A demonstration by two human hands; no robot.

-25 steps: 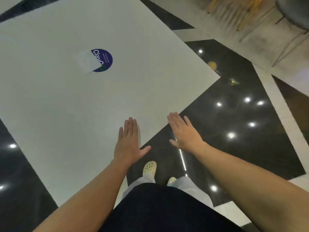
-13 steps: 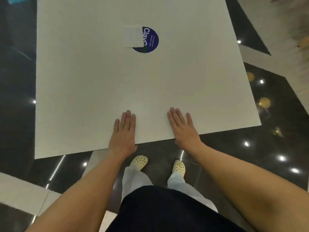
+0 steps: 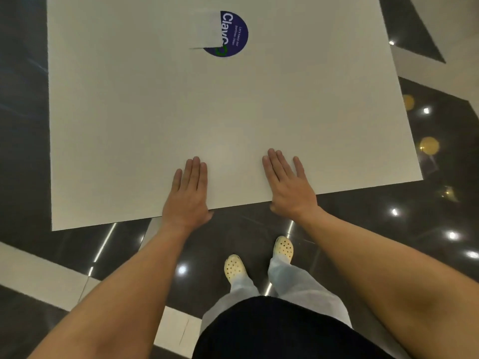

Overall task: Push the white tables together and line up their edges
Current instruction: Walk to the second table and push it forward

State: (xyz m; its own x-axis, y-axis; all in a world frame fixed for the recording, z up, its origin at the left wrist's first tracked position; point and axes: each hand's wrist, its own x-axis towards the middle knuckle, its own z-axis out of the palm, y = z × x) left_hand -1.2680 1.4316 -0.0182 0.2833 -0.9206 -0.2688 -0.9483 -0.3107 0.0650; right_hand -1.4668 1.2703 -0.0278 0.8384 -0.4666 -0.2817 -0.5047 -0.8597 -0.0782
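Left hand [image 3: 188, 196] and right hand [image 3: 290, 186] flat, fingers extended, gripping nothing, palms over near edge of white tabletop [image 3: 155, 120] stretching ahead. No second table visible. Risk: uneven push skews edges; palms may slip.

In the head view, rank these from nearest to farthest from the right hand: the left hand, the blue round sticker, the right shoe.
From the right hand:
1. Right shoe, just below it on the floor.
2. Left hand, to its left at the table's near edge; nearly level with the shoe.
3. Blue round sticker, far up the table.
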